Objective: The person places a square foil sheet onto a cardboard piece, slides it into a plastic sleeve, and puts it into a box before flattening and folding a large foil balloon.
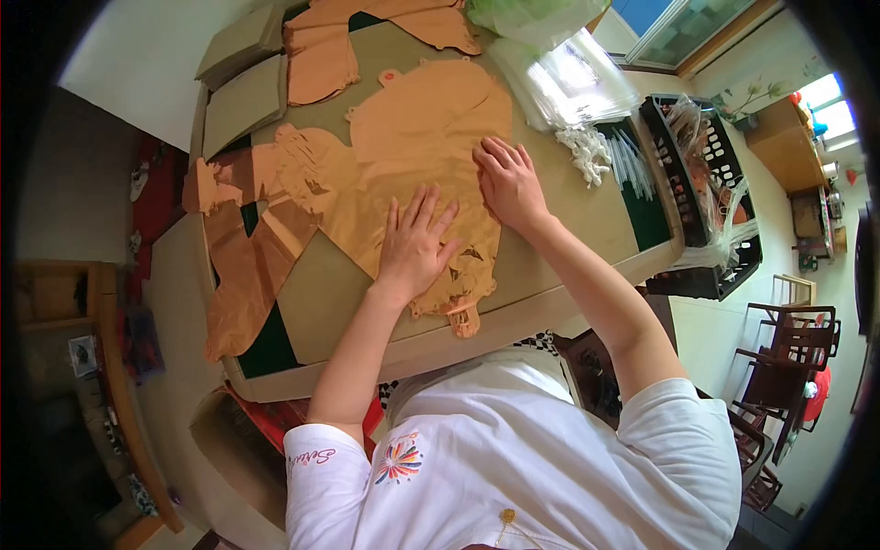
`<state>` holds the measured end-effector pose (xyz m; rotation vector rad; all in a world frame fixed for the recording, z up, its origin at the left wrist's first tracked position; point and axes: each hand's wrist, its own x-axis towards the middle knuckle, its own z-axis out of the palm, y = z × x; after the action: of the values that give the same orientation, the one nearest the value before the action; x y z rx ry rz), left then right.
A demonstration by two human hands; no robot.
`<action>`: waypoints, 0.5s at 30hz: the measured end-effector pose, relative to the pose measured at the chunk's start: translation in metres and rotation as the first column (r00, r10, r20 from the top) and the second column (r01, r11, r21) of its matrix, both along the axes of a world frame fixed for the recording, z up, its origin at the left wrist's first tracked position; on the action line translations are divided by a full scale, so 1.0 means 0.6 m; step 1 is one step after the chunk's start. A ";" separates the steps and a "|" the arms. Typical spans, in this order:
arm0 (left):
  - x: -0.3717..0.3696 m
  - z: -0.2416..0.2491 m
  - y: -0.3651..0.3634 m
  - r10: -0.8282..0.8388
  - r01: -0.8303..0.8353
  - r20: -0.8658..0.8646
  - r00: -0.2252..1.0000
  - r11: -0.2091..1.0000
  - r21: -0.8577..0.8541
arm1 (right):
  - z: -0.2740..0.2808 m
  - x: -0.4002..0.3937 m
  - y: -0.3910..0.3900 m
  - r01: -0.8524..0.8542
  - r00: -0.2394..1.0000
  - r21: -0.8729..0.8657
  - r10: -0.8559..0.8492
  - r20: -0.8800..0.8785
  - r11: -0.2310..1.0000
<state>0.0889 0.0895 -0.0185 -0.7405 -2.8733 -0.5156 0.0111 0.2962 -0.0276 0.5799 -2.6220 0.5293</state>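
A flat, uninflated copper-coloured foil balloon (417, 119) lies spread over the cardboard-covered table. My left hand (417, 247) rests on its lower middle, palm down with the fingers spread. At the balloon's right edge, my right hand (511, 183) lies with its fingers stretched out over the foil. Neither hand grips anything. Small tabs stick out along the balloon's rim, and a short neck (465, 319) points toward me at the bottom. To the left, folded and creased foil (261, 252) reaches the table's side. Another piece of the same foil (321, 55) lies at the far edge.
Stacked cardboard pieces (243, 105) stand at the far left. Clear plastic bags (573, 82), a bunch of white ribbon (584, 154) and thin clear straws (631, 165) lie on the right. A black plastic crate (683, 174) with wrapped items stands beyond the table's right edge.
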 end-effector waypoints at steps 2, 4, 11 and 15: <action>0.000 0.000 -0.001 -0.001 0.001 0.004 1.000 1.000 -0.001 | -0.002 0.000 0.000 -0.005 1.000 -0.003 0.005 -0.004 1.000; 0.000 0.000 -0.001 0.000 0.000 -0.002 1.000 1.000 0.008 | -0.002 -0.001 0.000 -0.009 1.000 -0.001 0.009 -0.008 1.000; 0.001 0.002 0.000 0.001 -0.001 -0.001 1.000 1.000 0.020 | 0.007 -0.014 0.005 0.094 0.995 -0.124 -0.090 0.037 0.988; 0.001 0.000 -0.001 0.003 -0.003 0.001 1.000 1.000 0.012 | 0.040 -0.028 0.002 0.326 0.915 -0.079 -0.293 0.279 0.942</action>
<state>0.0897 0.0891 -0.0184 -0.7347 -2.8686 -0.5329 -0.0057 0.2977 -0.0034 0.0482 -2.8266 0.7001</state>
